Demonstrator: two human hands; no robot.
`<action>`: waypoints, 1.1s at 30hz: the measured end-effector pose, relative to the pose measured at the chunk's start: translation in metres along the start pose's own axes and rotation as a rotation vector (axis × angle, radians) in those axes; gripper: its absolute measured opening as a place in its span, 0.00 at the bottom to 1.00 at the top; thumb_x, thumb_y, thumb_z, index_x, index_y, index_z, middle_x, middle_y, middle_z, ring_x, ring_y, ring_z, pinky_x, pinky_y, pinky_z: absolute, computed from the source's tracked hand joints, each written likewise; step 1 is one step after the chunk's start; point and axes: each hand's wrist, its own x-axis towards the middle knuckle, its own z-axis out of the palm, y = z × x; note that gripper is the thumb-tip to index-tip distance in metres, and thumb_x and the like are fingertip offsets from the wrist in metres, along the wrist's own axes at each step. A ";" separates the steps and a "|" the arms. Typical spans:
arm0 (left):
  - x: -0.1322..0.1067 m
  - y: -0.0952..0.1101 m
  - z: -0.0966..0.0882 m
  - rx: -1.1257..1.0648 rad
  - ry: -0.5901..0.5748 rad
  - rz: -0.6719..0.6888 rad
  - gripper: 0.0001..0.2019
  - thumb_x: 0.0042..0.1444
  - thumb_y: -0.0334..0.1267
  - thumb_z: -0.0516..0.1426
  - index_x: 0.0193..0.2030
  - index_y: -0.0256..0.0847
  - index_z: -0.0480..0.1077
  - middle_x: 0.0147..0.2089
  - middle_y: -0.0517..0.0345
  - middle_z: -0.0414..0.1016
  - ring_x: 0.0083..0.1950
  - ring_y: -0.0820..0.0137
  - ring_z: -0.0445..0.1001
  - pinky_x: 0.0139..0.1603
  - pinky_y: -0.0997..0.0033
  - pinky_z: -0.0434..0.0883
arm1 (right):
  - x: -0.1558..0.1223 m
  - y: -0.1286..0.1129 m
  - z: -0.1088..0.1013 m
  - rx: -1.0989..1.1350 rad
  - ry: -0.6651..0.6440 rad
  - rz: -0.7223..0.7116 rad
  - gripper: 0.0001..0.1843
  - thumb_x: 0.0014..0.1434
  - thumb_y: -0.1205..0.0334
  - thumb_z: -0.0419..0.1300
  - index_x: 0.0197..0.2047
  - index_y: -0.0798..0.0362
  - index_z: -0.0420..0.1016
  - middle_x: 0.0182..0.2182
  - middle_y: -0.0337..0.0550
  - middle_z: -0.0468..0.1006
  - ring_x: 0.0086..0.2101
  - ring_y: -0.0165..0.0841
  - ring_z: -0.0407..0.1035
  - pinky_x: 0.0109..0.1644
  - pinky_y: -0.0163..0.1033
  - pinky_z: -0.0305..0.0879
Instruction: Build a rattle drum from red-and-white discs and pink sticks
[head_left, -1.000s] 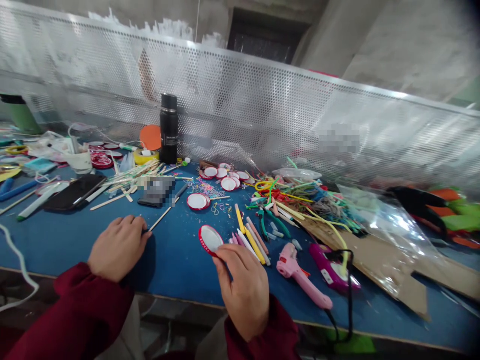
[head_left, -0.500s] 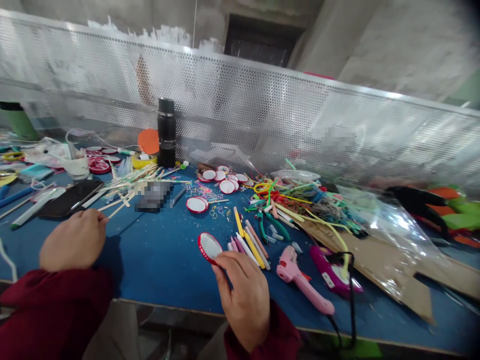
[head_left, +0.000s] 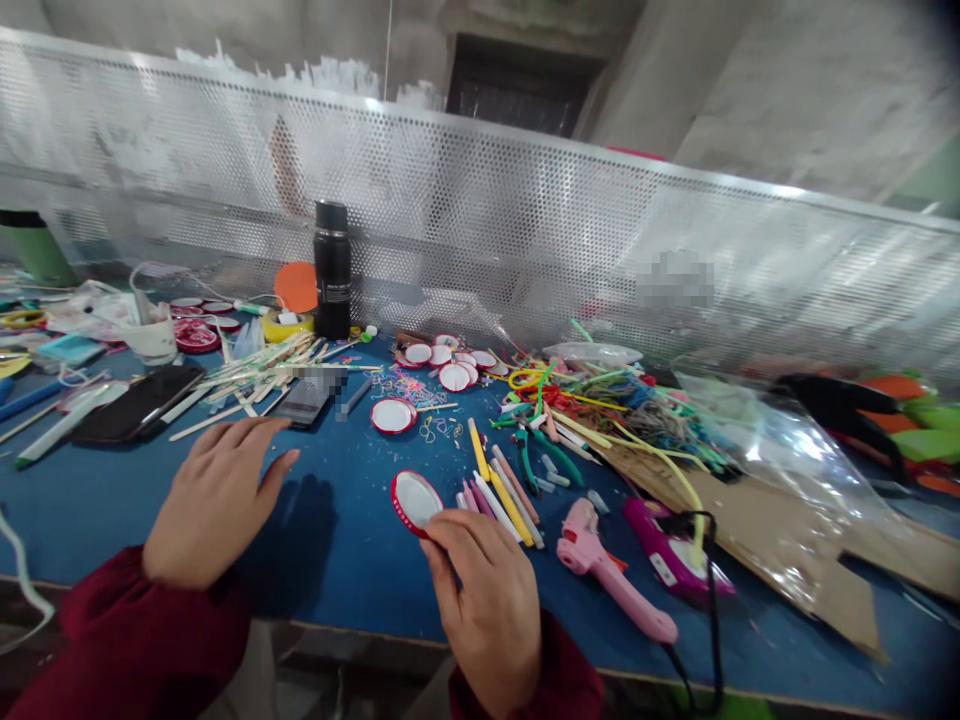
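"One thing in the fingers (head_left: 453, 537) of the right hand (head_left: 487, 600)?"

"Yes, a red-rimmed white disc (head_left: 418, 498), pinched at its five o'clock edge between thumb and fingertips, tilted, white face up."

"And the left hand (head_left: 217, 505)?"

"At nine o'clock from the disc, palm down, fingers loosely spread, nothing visible in them. Their tips are near a dark flat object (head_left: 306, 402), partly blurred out."

"What's closest to the disc?"

"Coloured sticks (head_left: 514, 512) at three, side by side on the blue counter (head_left: 360, 560). Another red-rimmed disc (head_left: 393, 415) lies between eleven and twelve."

"Farther out?"

"A pink glue gun (head_left: 616, 580) around four, just beside a purple device (head_left: 664, 550). More discs (head_left: 454, 376) overlap in a pile at half past twelve, wooden sticks (head_left: 259, 375) scatter at ten, and a black bottle (head_left: 332, 285) stands upright at eleven, before a perforated metal screen (head_left: 480, 220)."
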 end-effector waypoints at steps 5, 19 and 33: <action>0.047 -0.023 0.014 -0.055 -0.056 -0.023 0.24 0.65 0.50 0.44 0.65 0.50 0.60 0.60 0.55 0.74 0.67 0.57 0.63 0.66 0.54 0.58 | 0.001 0.001 0.001 0.012 -0.001 0.002 0.06 0.64 0.66 0.57 0.41 0.49 0.75 0.38 0.41 0.79 0.38 0.34 0.71 0.44 0.40 0.63; 0.065 -0.022 0.068 0.056 -0.232 -0.045 0.43 0.59 0.65 0.44 0.74 0.40 0.43 0.59 0.38 0.74 0.71 0.40 0.53 0.63 0.36 0.50 | 0.002 -0.002 0.000 0.057 0.007 0.000 0.06 0.64 0.65 0.56 0.40 0.49 0.75 0.37 0.43 0.79 0.37 0.35 0.71 0.43 0.40 0.65; 0.004 0.066 0.019 -1.015 0.019 -0.195 0.37 0.62 0.54 0.52 0.74 0.46 0.46 0.66 0.46 0.64 0.66 0.54 0.62 0.67 0.48 0.58 | 0.005 -0.007 -0.006 0.052 0.055 0.008 0.07 0.65 0.65 0.56 0.41 0.50 0.76 0.37 0.42 0.80 0.37 0.35 0.71 0.44 0.40 0.64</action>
